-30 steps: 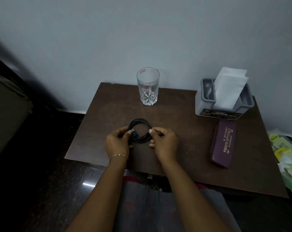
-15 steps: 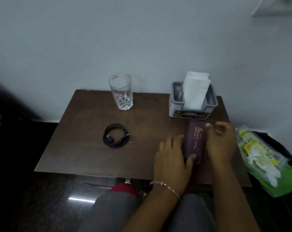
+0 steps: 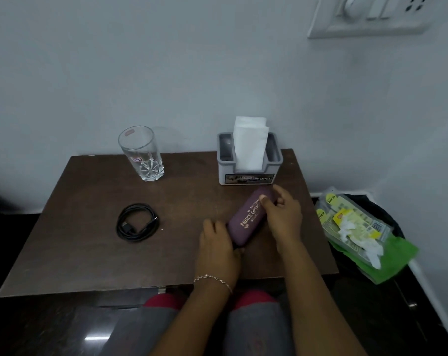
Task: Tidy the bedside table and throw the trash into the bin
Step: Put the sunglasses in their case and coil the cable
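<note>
Lying coiled on the left part of the brown bedside table (image 3: 89, 253), the black cable (image 3: 136, 223) sits where it was half a second ago, and the empty glass (image 3: 142, 154) behind it stands upright as before. Right of centre, the purple glasses case (image 3: 248, 218) has changed: it pointed nearly straight away from the person, and now its long axis runs on a slant, near end toward the lower left, far end toward the upper right, close to the grey tissue holder (image 3: 247, 173). The left hand (image 3: 217, 250), with a bracelet on the wrist, is curled around the case's near end. The right hand (image 3: 284, 217) grips the far end, thumb pressed on top, fingers wrapped over the far side. Off the table's right edge, the bin (image 3: 387, 214) holds green and yellow wrappers and crumpled tissue.
</note>
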A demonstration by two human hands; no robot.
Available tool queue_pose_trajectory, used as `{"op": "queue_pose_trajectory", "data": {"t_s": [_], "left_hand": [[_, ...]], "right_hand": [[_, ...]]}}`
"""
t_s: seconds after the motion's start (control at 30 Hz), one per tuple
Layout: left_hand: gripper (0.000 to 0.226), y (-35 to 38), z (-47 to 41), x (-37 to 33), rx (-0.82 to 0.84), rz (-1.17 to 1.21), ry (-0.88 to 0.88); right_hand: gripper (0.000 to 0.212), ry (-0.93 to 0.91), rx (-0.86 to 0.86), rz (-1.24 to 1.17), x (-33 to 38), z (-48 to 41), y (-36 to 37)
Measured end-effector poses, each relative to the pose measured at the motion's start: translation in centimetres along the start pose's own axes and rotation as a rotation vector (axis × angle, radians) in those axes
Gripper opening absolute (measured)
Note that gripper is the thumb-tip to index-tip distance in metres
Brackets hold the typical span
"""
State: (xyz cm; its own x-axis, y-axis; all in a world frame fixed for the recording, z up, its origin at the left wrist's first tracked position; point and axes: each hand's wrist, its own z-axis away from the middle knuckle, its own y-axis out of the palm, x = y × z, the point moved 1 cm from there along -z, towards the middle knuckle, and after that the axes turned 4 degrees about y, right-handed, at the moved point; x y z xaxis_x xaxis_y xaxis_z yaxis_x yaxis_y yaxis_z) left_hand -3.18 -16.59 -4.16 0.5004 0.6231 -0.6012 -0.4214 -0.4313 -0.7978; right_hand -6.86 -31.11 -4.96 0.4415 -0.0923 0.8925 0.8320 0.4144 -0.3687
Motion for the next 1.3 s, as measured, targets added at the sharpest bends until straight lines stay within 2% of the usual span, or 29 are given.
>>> {"op": "queue_pose_trajectory", "data": {"t_s": [0.23, 0.4, 0.53, 0.67, 0.87, 0.97, 1.17, 1.3], "left_hand": [[0.066, -1.8, -0.8, 1.7, -0.109, 0.233, -0.152], [0.066, -2.2, -1.1, 2.2, -0.126, 0.298, -0.247], [0.068, -2.2, -0.9, 2.4, -0.136, 0.315, -0.298], [0.073, -2.4, -0.6, 2.1, -0.172, 0.302, -0.265], [0.077, -3.8, -2.0, 0.6, -0.448, 0.434, -0.111], [0.074, -4.6, -4.7, -0.4, -0.391, 0.505, -0.109], [0.07, -4.2, -10.5, -0.8, -0.096, 0.445, -0.163], [0.074, -4.1, -12.4, 0.0, -0.023, 0.51, -0.111]], "right_hand": [[0.023, 0.066, -0.034, -0.06, -0.6, 2.3, 0.5], [0.032, 0.075, 0.024, -0.014, -0.6, 3.4, 1.2], [0.025, 0.068, 0.038, 0.019, -0.8, 3.6, 1.4], [0.024, 0.083, 0.049, 0.002, -1.2, 3.5, 1.3], [0.04, 0.102, -0.137, -0.317, 0.0, 1.3, -0.7], [0.051, 0.053, -0.018, -0.31, 0.4, -0.8, -0.7], [0.082, -0.05, 0.198, -0.211, 1.4, -4.5, 0.2], [0.069, -0.083, 0.248, -0.067, 1.9, -5.6, 1.1]]}}
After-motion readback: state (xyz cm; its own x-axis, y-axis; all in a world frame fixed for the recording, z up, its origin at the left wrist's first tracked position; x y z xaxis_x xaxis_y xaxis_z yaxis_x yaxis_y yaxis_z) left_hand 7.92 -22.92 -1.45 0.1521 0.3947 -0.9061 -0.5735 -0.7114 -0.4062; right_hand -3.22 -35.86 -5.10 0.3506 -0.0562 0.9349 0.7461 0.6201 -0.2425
